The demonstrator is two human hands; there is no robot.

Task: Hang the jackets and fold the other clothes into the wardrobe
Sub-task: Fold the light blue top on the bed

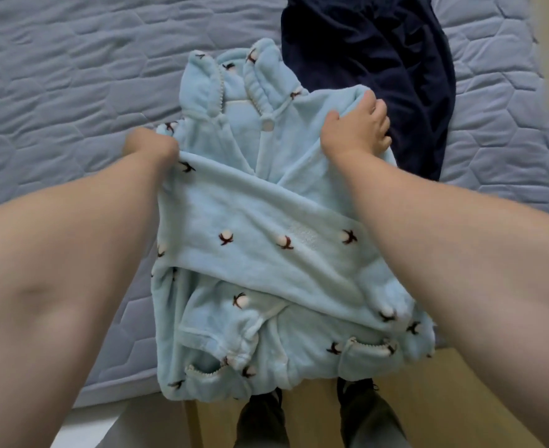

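- Nearest, below the hem of the fleece top [311, 169]: two dark shoes [260, 418] on a pale wooden floor [454, 399].
- The top is light blue with a cotton-boll print. It lies front-up on the grey-blue quilted cover [72, 92] of a bed, and its hem hangs over the near edge.
- There are two pockets with scalloped trim at the hem, one left [202, 376] and one right [366, 349]. What is inside them cannot be seen.
- One sleeve [260, 234] is folded slantwise across the front, from the top's left shoulder down toward its right hem.
- Left hand [150, 145], at the top's left shoulder: the fingers are curled in and hidden behind the knuckles, closed on the fleece where the sleeve begins.
- Right hand [360, 127], at the top's right shoulder: the thumb is on the upper side and the fingers are curled over the folded edge, gripping the fleece between them.
- Beyond the hands: a ruffle-trimmed collar [231, 76] lies flat, with one pale button [268, 125] below it.
- Farthest, right of the collar: a navy garment [379, 76] lies rumpled on the cover. Its edge meets the top's right side by the right hand's fingertips.
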